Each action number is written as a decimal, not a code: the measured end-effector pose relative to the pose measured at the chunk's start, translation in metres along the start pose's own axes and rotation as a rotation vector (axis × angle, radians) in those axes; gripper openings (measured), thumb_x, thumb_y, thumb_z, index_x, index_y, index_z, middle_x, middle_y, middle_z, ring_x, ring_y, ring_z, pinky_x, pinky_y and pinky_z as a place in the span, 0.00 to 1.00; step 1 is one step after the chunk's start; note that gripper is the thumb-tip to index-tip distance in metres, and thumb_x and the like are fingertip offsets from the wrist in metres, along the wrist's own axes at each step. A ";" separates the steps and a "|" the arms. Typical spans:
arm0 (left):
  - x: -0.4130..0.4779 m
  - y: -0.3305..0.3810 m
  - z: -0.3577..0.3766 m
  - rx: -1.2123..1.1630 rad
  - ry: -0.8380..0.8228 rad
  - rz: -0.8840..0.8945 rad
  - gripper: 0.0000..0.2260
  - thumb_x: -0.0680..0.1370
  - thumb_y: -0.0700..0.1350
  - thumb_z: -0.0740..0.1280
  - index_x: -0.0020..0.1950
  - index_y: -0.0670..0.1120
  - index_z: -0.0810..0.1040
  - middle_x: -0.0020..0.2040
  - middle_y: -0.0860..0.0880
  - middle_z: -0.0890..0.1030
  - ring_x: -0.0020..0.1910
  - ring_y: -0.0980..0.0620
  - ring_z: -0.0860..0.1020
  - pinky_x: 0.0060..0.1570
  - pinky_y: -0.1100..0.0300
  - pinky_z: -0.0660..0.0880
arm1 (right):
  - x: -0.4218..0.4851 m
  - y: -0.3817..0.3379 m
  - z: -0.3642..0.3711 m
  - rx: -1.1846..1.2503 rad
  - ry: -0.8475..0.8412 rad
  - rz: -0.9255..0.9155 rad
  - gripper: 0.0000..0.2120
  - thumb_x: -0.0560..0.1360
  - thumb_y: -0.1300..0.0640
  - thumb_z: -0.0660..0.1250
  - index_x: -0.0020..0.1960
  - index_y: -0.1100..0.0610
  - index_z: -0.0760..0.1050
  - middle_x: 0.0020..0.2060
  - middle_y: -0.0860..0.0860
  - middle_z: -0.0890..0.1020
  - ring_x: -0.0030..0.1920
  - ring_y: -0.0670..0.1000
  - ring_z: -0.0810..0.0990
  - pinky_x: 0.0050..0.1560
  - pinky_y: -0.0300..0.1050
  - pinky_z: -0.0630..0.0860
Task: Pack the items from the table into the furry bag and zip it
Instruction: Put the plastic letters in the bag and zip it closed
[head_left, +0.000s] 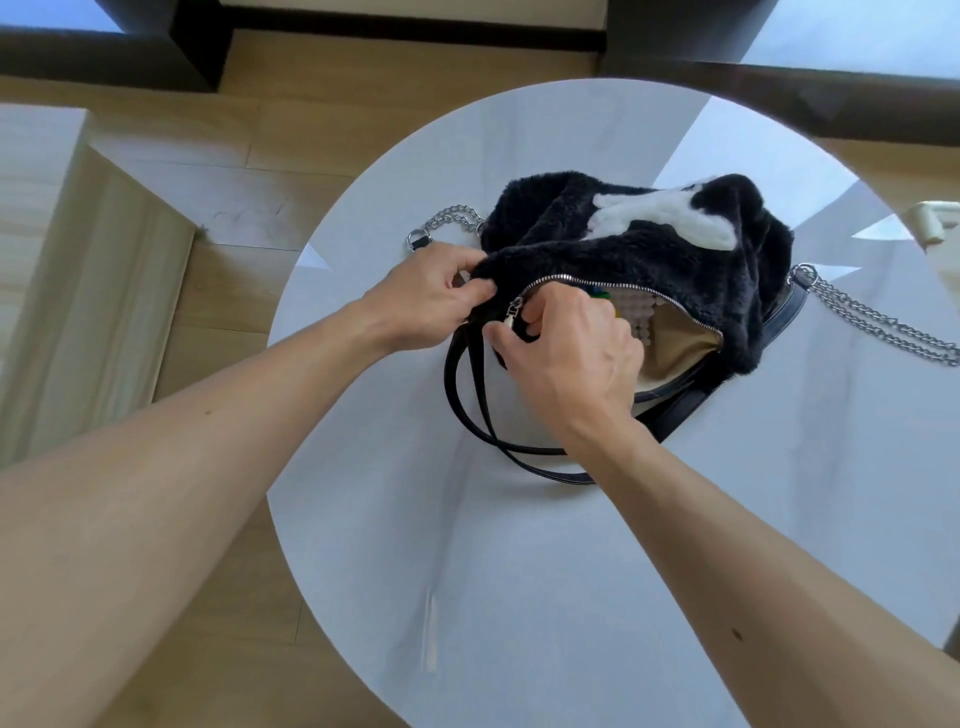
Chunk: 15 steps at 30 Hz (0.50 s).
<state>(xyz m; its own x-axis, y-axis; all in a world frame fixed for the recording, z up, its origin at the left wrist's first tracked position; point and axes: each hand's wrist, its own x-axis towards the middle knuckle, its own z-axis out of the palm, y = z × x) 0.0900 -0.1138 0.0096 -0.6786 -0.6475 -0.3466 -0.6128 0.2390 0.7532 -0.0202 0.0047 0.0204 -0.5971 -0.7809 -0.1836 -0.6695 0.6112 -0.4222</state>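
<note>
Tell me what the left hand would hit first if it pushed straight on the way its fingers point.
Probably the furry bag: the left hand already pinches its fur edge beside the zipper, fingers pointing right into it.

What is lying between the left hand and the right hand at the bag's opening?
In the head view, the zipper slider and a furry bag corner sit between the left hand and right hand.

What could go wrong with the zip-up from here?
1. Fur snag: the right hand works the zipper pull right beside the furry bag's long pile, which could catch in the teeth.
2. Contents in the way: a white beaded item and something green sit high in the opening, so the zipper may jam.
3. The left hand pinches only fur at the bag's end; it may slip.
</note>
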 end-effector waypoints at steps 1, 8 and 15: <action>0.000 0.001 -0.001 -0.018 -0.011 0.003 0.11 0.82 0.47 0.62 0.48 0.43 0.80 0.39 0.41 0.77 0.39 0.48 0.71 0.43 0.53 0.68 | 0.001 -0.002 0.000 0.012 0.018 0.023 0.18 0.71 0.35 0.71 0.45 0.50 0.76 0.36 0.47 0.75 0.38 0.56 0.71 0.42 0.49 0.65; -0.001 0.012 -0.005 0.000 0.084 0.068 0.05 0.81 0.42 0.62 0.54 0.44 0.75 0.45 0.40 0.83 0.37 0.52 0.75 0.42 0.64 0.72 | 0.004 -0.007 -0.001 0.077 0.025 0.015 0.08 0.77 0.47 0.66 0.51 0.51 0.78 0.43 0.51 0.84 0.43 0.59 0.78 0.43 0.50 0.67; -0.029 0.019 0.015 0.462 0.301 0.392 0.12 0.70 0.44 0.66 0.52 0.44 0.73 0.50 0.48 0.73 0.48 0.49 0.71 0.31 0.50 0.75 | -0.001 -0.008 -0.018 0.165 -0.058 0.013 0.10 0.79 0.50 0.63 0.48 0.51 0.81 0.41 0.52 0.84 0.43 0.59 0.80 0.42 0.50 0.74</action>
<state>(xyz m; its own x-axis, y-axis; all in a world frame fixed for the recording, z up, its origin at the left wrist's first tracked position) 0.0919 -0.0802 0.0256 -0.7847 -0.6072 0.1247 -0.5000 0.7389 0.4517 -0.0222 0.0030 0.0399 -0.5755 -0.7823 -0.2386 -0.5777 0.5953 -0.5584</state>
